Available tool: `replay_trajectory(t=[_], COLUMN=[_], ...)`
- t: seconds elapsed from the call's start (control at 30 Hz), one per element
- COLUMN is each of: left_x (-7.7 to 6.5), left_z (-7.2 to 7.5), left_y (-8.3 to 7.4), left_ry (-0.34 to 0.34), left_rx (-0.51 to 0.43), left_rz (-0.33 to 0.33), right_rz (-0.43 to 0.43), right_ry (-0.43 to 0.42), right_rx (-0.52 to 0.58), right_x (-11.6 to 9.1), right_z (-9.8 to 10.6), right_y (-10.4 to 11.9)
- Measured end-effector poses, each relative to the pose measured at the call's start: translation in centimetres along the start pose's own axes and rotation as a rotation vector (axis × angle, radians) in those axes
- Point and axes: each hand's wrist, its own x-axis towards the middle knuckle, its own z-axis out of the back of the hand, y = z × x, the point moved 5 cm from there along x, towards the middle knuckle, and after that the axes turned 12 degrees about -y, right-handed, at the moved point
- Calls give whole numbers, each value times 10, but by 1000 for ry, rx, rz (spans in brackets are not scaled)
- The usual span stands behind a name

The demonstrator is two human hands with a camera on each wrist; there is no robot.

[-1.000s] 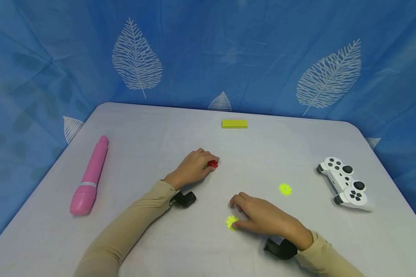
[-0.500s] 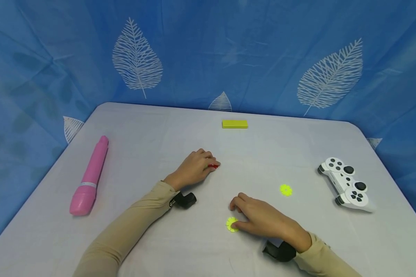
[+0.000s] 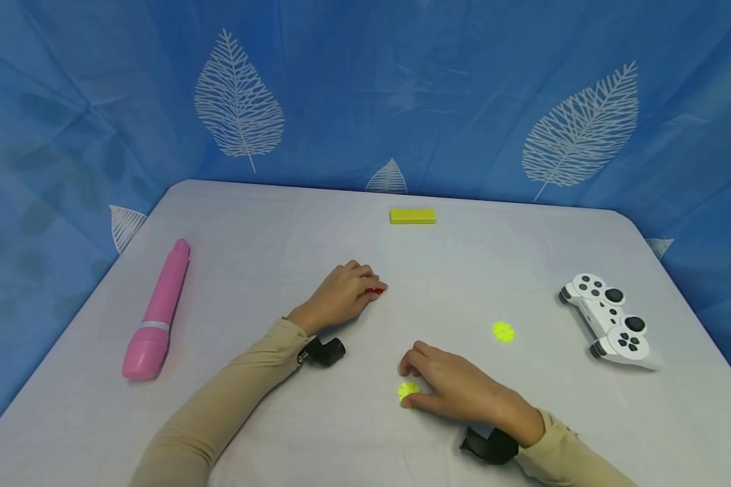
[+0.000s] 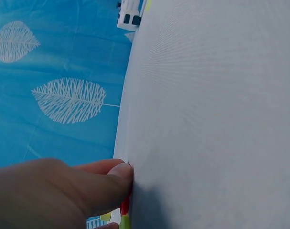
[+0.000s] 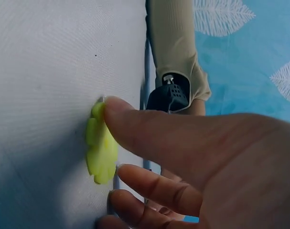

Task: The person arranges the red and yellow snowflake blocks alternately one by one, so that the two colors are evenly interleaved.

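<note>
My left hand (image 3: 338, 295) pinches a small red disc (image 3: 374, 291) between thumb and fingers, low over the table. In the left wrist view the red disc (image 4: 125, 206) is mostly covered by the thumb, and a bit of yellow-green (image 4: 124, 222) shows below it. My right hand (image 3: 463, 385) hovers at a yellow-green flower-shaped disc (image 3: 409, 391) lying flat on the white table (image 3: 317, 433). Seen from the right wrist, the thumb touches the edge of the flower-shaped disc (image 5: 102, 148), while the other fingers stay loosely bent and apart from the thumb.
Another yellow-green flower-shaped disc (image 3: 503, 332) lies right of centre. A white game controller (image 3: 609, 322) sits at the right, a pink microphone-shaped object (image 3: 158, 311) at the left. A yellow bar (image 3: 412, 216) lies near the back edge, before a blue leaf-patterned curtain (image 3: 341, 88).
The red disc has tipped in the left hand from showing its face to nearly edge-on. My right thumb has shifted slightly left and down across the flower-shaped disc.
</note>
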Motion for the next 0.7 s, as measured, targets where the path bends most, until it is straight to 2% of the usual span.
replay_trajectory(t=[0.47, 0.7], left_x=[0, 0], left_z=[1, 1], left_y=[2, 3], left_ry=[-3, -5], left_rx=[-12, -13], left_rz=[1, 0], right_rz=[-10, 19], right_ry=[-15, -11], right_rx=[13, 52], right_x=[2, 2], right_z=[-3, -3], right_y=[7, 13])
